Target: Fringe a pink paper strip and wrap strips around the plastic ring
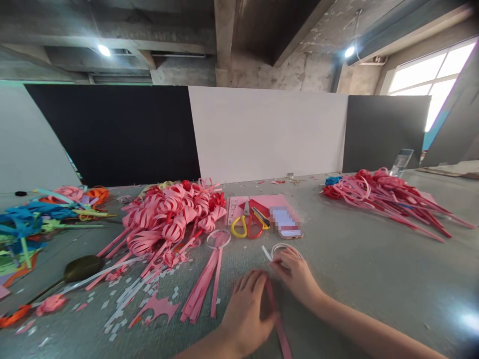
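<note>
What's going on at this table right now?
The person's left hand rests on a pink paper strip, while the right hand is at what looks like a white tape roll. Scissors and a phone lie beyond the hands; a heap of curled pink paper sits off to the left.

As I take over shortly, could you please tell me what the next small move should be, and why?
Probably bring the white tape onto the pink paper strip: the right hand holds the tape near the strip's far end, while the left hand rests at the strip.
</note>
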Demonstrator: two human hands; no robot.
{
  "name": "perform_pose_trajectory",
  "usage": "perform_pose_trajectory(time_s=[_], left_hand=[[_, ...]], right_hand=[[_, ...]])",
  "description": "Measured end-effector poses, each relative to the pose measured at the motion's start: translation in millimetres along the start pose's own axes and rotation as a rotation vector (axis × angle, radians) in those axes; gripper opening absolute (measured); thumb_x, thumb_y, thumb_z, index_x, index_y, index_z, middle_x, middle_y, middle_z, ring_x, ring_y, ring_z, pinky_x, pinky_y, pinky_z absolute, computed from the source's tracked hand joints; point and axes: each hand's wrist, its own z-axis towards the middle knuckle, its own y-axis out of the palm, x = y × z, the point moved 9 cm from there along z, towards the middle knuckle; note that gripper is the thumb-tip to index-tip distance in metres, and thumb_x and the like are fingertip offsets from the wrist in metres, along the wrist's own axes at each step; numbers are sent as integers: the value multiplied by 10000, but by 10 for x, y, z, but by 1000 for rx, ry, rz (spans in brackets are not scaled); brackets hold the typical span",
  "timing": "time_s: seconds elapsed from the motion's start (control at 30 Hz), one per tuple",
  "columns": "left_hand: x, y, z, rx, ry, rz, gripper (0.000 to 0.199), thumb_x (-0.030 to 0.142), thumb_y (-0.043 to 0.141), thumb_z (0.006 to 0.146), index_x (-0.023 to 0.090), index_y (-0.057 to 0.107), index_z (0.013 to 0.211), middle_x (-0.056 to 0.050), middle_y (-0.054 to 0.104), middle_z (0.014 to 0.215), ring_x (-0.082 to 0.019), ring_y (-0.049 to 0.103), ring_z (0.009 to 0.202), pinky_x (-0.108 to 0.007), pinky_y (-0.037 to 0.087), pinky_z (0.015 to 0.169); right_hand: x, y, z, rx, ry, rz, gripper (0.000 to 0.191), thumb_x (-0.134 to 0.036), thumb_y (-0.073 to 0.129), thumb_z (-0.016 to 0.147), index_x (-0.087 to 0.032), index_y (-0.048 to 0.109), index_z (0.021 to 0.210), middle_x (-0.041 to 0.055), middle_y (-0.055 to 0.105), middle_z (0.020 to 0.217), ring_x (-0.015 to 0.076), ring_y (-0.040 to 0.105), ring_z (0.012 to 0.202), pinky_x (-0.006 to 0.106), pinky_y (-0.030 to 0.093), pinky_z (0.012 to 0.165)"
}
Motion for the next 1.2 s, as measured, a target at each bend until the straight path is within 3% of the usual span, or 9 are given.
perform_pose_trajectory(time_s=[0.17, 0.47, 0.73, 0.93, 1.07, 1.2], left_hand=[[46, 22, 34, -52, 54, -129, 481, 132, 609, 639, 226, 490, 1095, -51, 517, 1126, -243, 397, 1107, -400, 320, 943], [-39, -44, 72, -4, -68, -361, 223, 13, 567, 627, 181, 548, 772, -10, 533, 855, -152, 525, 805, -250, 415, 731], [-338, -60, 93, 132, -244, -643, 131, 79, 506, 692, 191, 469, 750, 28, 543, 684, -132, 562, 661, -222, 427, 617], [-480, -84, 90, 240, -313, -771, 196, 154, 577, 668, 197, 408, 759, 32, 543, 692, -133, 571, 646, -240, 442, 616], [-499, -59, 108, 223, -315, -764, 192, 171, 592, 664, 190, 423, 753, 23, 564, 660, -144, 569, 640, -250, 439, 620], [-543, -15, 97, 203, -347, -765, 190, 175, 588, 668, 191, 429, 771, 16, 592, 669, -152, 577, 647, -249, 430, 613]], right_hand=[[143, 22, -4, -18, 115, 73, 96, -243, 481, 777, -198, 562, 801, 18, 563, 696, 170, 547, 684, 308, 424, 661], [202, 86, -5, -67, 150, 149, 233, -243, 466, 778, -189, 524, 997, 6, 580, 658, 182, 564, 710, 323, 429, 685], [172, 98, -2, -110, 145, 150, 122, -270, 479, 784, -201, 557, 720, 25, 567, 737, 171, 533, 706, 309, 419, 658], [151, 33, -6, -53, 148, 190, 98, -245, 454, 787, -198, 535, 758, 23, 565, 742, 157, 540, 691, 274, 427, 618], [121, -8, -19, -24, 144, 202, 136, -255, 447, 793, -208, 551, 866, 13, 578, 746, 147, 557, 700, 262, 437, 628], [91, 15, -15, -75, 153, 213, 154, -293, 437, 811, -214, 569, 827, 15, 575, 764, 154, 553, 735, 281, 430, 671]])
